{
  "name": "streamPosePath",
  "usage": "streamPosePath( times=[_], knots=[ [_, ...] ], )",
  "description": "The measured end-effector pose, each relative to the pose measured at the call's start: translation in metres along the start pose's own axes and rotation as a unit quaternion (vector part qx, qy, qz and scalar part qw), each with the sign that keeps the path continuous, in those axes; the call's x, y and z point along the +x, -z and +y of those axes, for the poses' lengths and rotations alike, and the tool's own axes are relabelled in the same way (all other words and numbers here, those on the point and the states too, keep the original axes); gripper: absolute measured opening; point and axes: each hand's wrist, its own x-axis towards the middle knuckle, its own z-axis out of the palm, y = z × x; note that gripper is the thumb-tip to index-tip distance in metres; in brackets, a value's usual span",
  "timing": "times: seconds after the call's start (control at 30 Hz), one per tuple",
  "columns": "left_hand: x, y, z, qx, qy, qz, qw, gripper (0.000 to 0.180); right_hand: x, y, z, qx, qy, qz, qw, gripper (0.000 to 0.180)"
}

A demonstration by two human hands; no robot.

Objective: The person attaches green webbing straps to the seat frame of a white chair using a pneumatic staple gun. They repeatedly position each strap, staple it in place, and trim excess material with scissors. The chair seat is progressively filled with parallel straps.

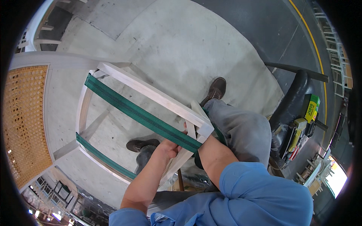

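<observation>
You've got bold printed characters on the green-and-yellow box by the right edge of the black seat; smaller print seems too blurred to read.

At the frame's near right corner, the upper strap covers part of the left hand, and the right hand is hidden where the right forearm passes behind the wood; whose fingertips peek out there cannot be told. The lower strap's near end disappears behind the left forearm. Left of the frame, the dark rim crops the cane panel; far right of it, the pale stack is too small to make out.
</observation>
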Motion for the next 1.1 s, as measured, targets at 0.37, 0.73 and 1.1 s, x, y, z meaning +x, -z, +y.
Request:
streamPosePath(
  times=[0.37, 0.73, 1.1],
  knots=[
    [0.05, -0.02, -0.002, -0.144, -0.314, -0.108, 0.932, 0.011, -0.003, 0.03, 0.012, -0.06, -0.004, -0.003, 0.998, 0.036],
    [0.05, -0.012, 0.023, -0.241, -0.217, -0.061, 0.944, 0.022, -0.068, 0.078, -0.003, -0.303, -0.034, 0.01, 0.952, 0.037],
    [-0.001, -0.088, 0.055, -0.07, -0.37, -0.055, 0.925, 0.041, -0.373, 0.144, -0.241, -0.609, 0.596, 0.006, 0.524, 0.02]
  ],
)
